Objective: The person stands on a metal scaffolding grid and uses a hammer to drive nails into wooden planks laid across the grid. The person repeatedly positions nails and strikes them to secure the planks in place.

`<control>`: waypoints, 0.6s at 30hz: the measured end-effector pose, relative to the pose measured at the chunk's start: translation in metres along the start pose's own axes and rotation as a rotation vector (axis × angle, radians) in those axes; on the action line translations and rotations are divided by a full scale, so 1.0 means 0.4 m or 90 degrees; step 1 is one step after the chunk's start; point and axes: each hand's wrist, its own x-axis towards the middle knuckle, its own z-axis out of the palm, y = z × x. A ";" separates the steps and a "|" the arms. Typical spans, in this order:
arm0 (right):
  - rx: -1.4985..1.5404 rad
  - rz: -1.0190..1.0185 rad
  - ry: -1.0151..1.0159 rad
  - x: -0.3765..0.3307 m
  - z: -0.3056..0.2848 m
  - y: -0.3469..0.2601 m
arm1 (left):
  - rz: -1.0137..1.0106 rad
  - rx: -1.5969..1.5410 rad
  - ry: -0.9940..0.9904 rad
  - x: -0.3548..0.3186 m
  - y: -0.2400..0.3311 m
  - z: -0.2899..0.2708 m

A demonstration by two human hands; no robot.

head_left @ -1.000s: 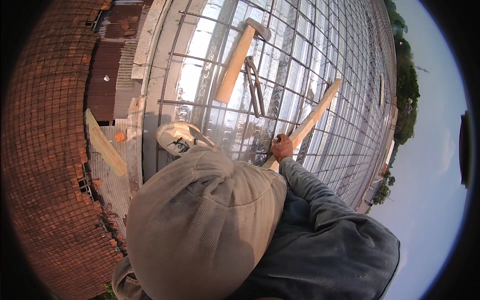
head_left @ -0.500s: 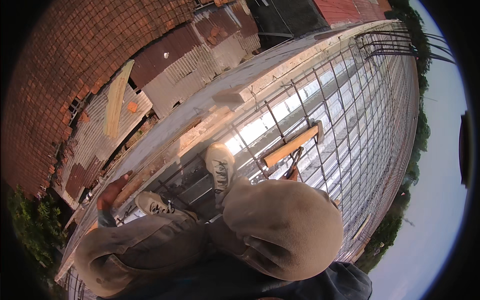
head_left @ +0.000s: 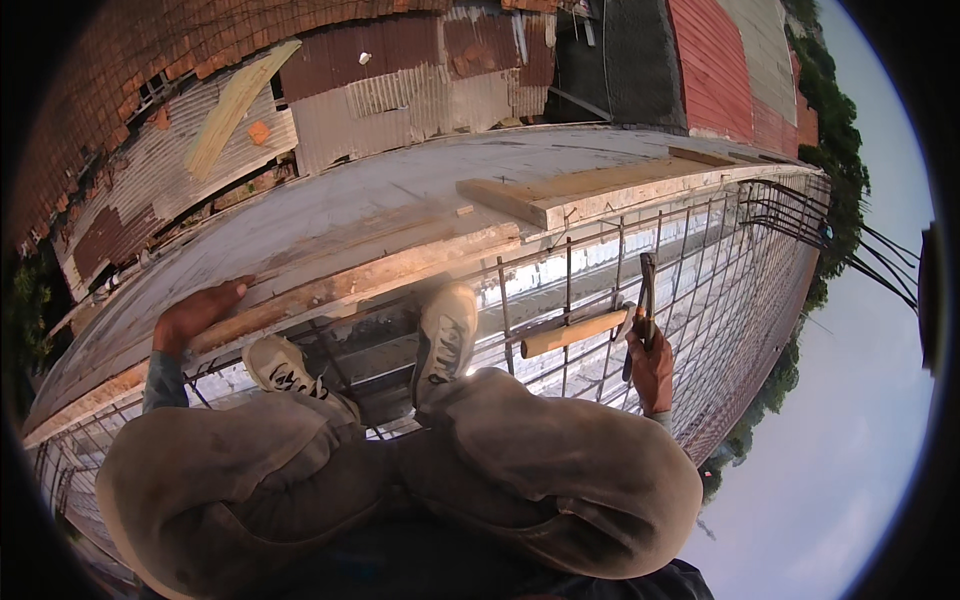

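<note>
Nearest the camera are the person's bent knees in dusty grey-brown trousers (head_left: 560,470), and just beyond them two pale sneakers (head_left: 445,335) planted on a steel rebar grid (head_left: 700,290) that runs far off to the right.

The right hand (head_left: 652,368), right of the knees, is closed around the dark handles of a pair of pincers (head_left: 646,300), whose head points away over the grid. Just left of that hand a wooden-handled hammer (head_left: 575,333) lies across the bars, its handle pointing left; whether the hand touches its head I cannot tell.

The left hand (head_left: 195,315) rests on the near left, palm down and fingers spread flat on the wooden edge board (head_left: 330,290) that borders the grid; it holds nothing.

As a judgement, the mesh itself looks fully laid, bars crossed in both directions to the far end; which crossings are tied is too small to see.

Beyond the board are a grey concrete ledge (head_left: 400,200) and a loose timber plank (head_left: 560,195), then rusty corrugated roofs (head_left: 400,70), trees and sky.
</note>
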 end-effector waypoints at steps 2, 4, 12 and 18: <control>-0.148 -0.103 0.023 0.108 -0.056 -0.002 | -0.001 -0.010 -0.002 -0.001 -0.014 0.003; -0.288 -0.306 0.109 0.195 -0.100 -0.013 | 0.008 -0.032 0.002 0.006 -0.020 0.001; -0.660 -0.452 0.014 0.400 -0.183 -0.124 | 0.000 -0.044 0.029 -0.014 -0.008 0.001; -0.745 -0.230 -0.108 0.398 -0.165 -0.305 | 0.003 -0.021 0.002 -0.009 -0.005 -0.007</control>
